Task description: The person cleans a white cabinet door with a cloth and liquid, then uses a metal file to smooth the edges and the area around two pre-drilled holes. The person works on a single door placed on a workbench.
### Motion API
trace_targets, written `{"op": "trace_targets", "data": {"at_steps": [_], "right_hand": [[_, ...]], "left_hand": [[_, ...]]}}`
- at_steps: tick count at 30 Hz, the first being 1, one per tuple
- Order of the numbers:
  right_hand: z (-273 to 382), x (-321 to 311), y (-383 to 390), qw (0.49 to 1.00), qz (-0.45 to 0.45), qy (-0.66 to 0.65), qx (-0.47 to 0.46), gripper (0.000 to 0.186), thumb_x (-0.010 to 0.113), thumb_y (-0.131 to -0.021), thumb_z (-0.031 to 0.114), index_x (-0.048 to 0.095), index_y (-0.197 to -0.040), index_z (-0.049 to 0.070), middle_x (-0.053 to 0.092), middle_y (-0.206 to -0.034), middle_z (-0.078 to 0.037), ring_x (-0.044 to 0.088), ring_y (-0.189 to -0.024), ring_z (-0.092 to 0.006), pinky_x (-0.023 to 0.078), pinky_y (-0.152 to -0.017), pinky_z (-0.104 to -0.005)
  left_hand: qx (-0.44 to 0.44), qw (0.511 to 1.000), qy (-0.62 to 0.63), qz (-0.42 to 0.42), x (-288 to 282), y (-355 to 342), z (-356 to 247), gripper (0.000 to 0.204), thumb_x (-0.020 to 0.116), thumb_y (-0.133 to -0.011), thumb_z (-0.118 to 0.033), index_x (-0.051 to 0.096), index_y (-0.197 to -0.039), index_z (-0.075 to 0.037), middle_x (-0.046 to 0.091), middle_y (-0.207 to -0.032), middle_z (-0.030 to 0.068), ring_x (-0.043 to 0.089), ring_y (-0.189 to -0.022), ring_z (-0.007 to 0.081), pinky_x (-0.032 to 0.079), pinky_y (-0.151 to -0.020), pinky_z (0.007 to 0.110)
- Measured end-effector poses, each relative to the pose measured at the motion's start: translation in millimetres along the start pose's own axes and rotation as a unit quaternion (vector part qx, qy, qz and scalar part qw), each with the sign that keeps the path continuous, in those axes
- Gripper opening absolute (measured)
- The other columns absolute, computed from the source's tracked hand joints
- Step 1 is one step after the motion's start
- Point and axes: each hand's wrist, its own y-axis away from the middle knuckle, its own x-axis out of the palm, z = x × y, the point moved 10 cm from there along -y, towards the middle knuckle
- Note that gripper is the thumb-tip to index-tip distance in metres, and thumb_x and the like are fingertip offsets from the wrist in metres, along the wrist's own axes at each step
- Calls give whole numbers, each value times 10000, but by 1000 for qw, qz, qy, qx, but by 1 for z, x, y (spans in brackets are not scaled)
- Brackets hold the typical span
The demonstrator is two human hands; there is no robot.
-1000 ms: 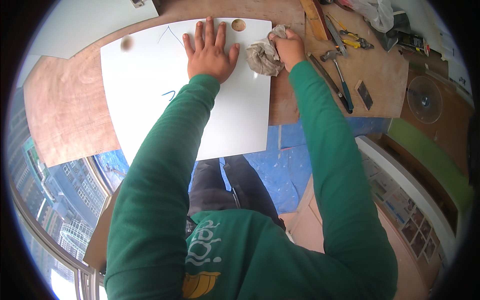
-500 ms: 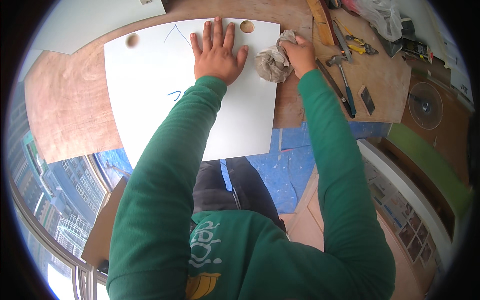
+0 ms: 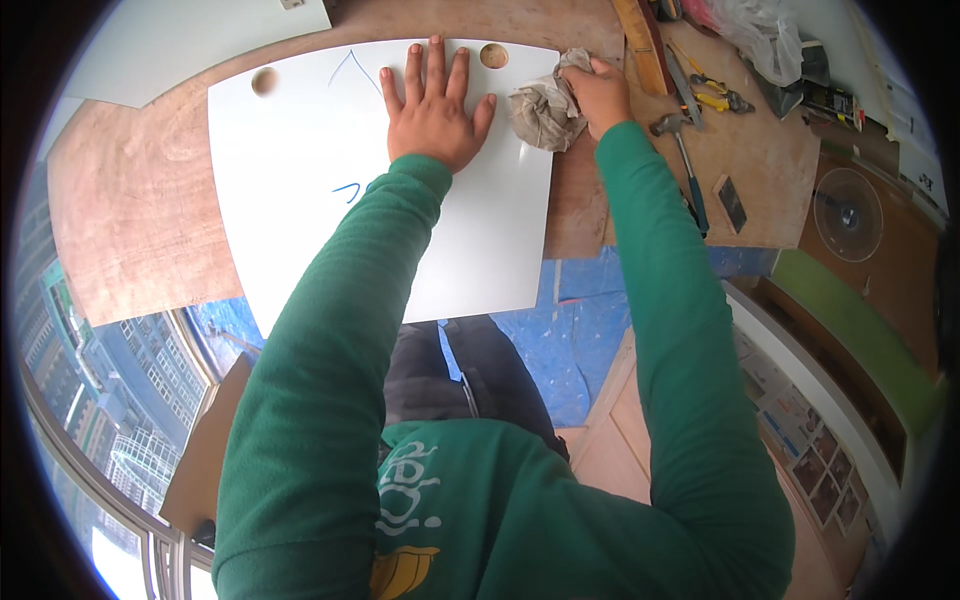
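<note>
A white panel (image 3: pixel 480 230) with two round holes near its far edge and blue pen marks lies on a plywood table (image 3: pixel 130 200). Flat on its upper middle rests my left hand (image 3: pixel 432 120), fingers spread. My right hand (image 3: pixel 600 98) grips a crumpled greyish-beige rag (image 3: pixel 545 112), which lies against the panel's right edge near the far right hole. The fingertips of my right hand are partly hidden behind the rag.
Right of the rag lie a hammer (image 3: pixel 685 165), yellow-handled pliers (image 3: pixel 725 100), a phone (image 3: pixel 732 203) and a wooden-bodied tool (image 3: pixel 643 45). A clear plastic bag (image 3: pixel 765 40) sits farther back. Another white panel (image 3: pixel 160 45) is at the far left. Blue sheeting (image 3: pixel 580 330) covers the floor.
My right hand and the rag have shifted slightly away from me along the panel's right edge. My left hand stays in place on the panel.
</note>
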Motion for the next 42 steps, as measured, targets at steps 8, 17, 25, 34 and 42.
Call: {"op": "trace_targets", "data": {"at_steps": [8,17,25,34,42], "right_hand": [[-6,7,40,999,-34,-10,31,123,696,-857,100,678,-914,-7,645,-757,-7,546,-652,-110,474,-601,-307],[1,9,39,995,-45,-27,86,74,668,-844,71,653,-856,0,636,-736,-13,523,-634,-99,450,-575,-307],[14,4,16,998,-55,-30,27,131,687,-838,106,651,-859,-18,649,-741,-29,537,-664,-124,468,-614,-321],[5,4,22,998,-35,-2,58,139,697,-837,127,640,-850,1,631,-719,-25,554,-652,-115,461,-594,-300],[8,9,42,997,-45,-7,60,101,680,-835,85,640,-877,3,627,-732,-11,536,-654,-105,453,-593,-304]], "left_hand": [[-6,1000,7,0,0,1,4,725,410,-1034,-616,374,-1628,-201,258,-1731,103,187,-1608,316,57,-1285,603],[-8,1000,8,6,0,2,5,724,418,-1033,-614,376,-1627,-201,243,-1735,105,185,-1608,321,51,-1285,602],[-5,1000,7,7,-1,0,1,727,422,-1032,-615,372,-1630,-205,246,-1735,99,184,-1609,317,48,-1287,597],[-5,1000,0,7,-1,0,1,731,419,-1032,-618,366,-1632,-205,252,-1733,98,184,-1610,311,47,-1289,592],[-9,1000,1,5,0,2,5,735,418,-1032,-619,359,-1635,-204,246,-1735,100,179,-1610,310,47,-1290,589]]}}
